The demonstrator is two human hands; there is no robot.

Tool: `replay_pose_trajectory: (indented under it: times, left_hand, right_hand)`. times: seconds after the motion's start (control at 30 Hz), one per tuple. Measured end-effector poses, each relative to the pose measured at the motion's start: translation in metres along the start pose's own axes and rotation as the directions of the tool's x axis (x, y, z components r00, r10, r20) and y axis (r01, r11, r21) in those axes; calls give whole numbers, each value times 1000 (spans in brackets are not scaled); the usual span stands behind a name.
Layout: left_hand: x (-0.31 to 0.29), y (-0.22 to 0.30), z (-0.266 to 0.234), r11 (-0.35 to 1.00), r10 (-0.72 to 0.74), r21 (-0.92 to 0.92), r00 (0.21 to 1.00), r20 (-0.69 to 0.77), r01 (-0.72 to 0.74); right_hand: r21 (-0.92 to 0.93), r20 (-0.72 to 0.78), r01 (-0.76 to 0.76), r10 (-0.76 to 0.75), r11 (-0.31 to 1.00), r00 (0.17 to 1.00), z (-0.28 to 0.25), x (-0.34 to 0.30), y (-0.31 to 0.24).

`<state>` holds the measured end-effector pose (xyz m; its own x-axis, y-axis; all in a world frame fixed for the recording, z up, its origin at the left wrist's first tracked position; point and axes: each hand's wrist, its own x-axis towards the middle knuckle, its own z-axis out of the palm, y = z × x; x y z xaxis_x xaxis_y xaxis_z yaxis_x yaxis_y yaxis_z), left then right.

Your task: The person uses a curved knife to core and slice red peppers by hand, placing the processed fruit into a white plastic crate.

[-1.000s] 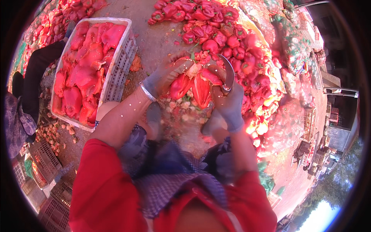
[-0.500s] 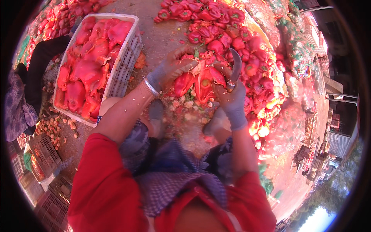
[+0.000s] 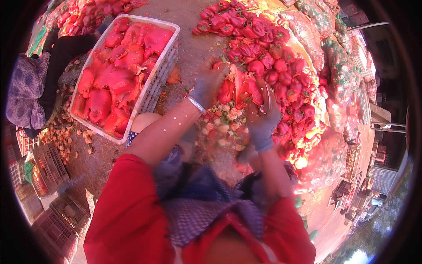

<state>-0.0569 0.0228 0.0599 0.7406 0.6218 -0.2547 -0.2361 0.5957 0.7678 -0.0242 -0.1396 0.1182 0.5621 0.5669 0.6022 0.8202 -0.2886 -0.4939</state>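
My gloved left hand [image 3: 209, 83] has its fingers closed on the left side of a cut-open red bell pepper [image 3: 239, 90], with pale inner flesh showing. On the pepper's other side, my gloved right hand [image 3: 263, 119] is wrapped round a knife with a curved blade [image 3: 265, 97] and also touches the pepper. Part of the knife's handle is hidden in the palm. Both hands are above the ground between my feet, where pale cores and seedy scraps [image 3: 223, 127] lie scattered.
Left of my arm stands a white plastic crate [image 3: 161, 72] heaped with opened red peppers. Whole peppers [image 3: 288, 79] are piled at the right, with filled net sacks [image 3: 345, 83] beyond. A person's patterned sleeve [image 3: 27, 92] shows at far left, above stacked crates [image 3: 52, 165].
The whole view has swung, so the crate and pepper pile appear farther right. The knife blade, raised before, is now tipped down near the pepper, which looks less spread out.
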Motion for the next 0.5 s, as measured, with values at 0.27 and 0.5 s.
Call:
replay_pose_trajectory:
  times: [0.27,0.5]
  left_hand:
    - [18,11,-18,994,66,108,930,-362,-29]
    - [30,26,-51,981,171,135,955,-244,-141]
  right_hand:
    - [-133,-173,151,-173,980,970,8,36,-24]
    - [-334,98,-286,335,898,937,5,69,14]
